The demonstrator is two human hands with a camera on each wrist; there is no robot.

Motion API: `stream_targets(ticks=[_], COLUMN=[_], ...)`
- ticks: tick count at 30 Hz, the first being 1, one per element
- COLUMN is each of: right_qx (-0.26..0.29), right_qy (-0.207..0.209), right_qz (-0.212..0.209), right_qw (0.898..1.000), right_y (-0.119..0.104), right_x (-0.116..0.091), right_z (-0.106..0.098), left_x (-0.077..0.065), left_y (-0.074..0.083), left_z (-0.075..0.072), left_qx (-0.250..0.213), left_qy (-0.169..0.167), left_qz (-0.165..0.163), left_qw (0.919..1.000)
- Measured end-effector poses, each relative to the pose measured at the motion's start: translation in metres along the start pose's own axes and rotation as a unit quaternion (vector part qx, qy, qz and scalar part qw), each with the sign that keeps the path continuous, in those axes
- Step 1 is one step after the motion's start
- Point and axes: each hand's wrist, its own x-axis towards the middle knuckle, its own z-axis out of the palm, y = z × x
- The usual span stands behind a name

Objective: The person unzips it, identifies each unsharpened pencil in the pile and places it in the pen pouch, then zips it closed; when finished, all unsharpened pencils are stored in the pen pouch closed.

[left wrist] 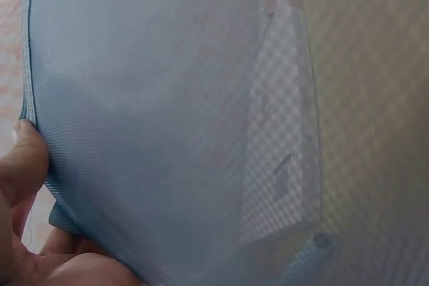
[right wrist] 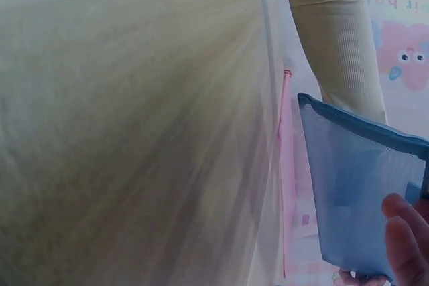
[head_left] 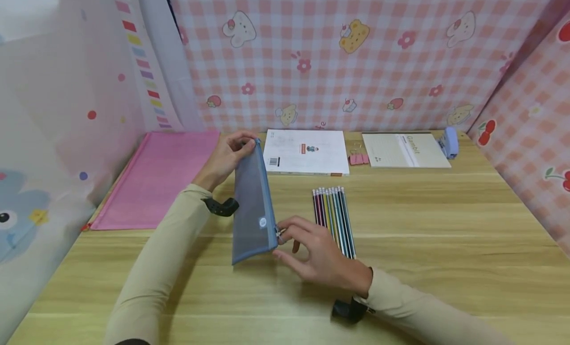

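"The left hand (head_left: 229, 157) pinches the blue pouch (head_left: 250, 206) by its far top corner, and the right hand (head_left: 318, 251) has its fingers curled on the zip pull (head_left: 279, 232). What do we have around them?"

"We have a pale wood-grain surface (head_left: 427, 226), backed by a pink-and-white checked cloth (head_left: 378, 73) printed with bears, rabbits and flowers. To our right hangs more check with cherries; to our left, a whitish sheet (head_left: 58, 87) with coloured dots."

"And on the surface?"

"From the left we see a pink folder (head_left: 151, 181), a white book (head_left: 285, 149), pink clips (head_left: 358, 159), a cream notepad (head_left: 387, 152) and a lavender stapler (head_left: 451, 143). Pencils (head_left: 334, 211) lie in front of the book."

"Where do we place the pouch, and how does it look?"

"Tilted between the folder and the pencils; we cannot tell whether its bottom edge touches the surface. It's long, flat mesh with darker blue edging and a small round label (head_left: 262, 222), sheer enough that our left wrist view shows a white shape through it."
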Motion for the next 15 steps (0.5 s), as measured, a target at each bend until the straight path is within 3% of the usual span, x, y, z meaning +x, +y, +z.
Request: stream_targets(ticks=[9, 15], right_qx=[-0.023, -0.046], right_qy=[0.058, 0.073], right_qz=[-0.021, -0.046], right_qw=[0.998, 0.995], right_y=[-0.003, -0.002], right_x=[0.000, 0.002], right_z=[-0.004, -0.008], left_x=[0.001, -0.004], left_y=[0.000, 0.007], left_z=[0.005, 0.016], left_qx=[0.019, 0.116], left_qy=[0.011, -0.045], left_qz=[-0.028, -0.042], left_qw=[0.9994, 0.9914])
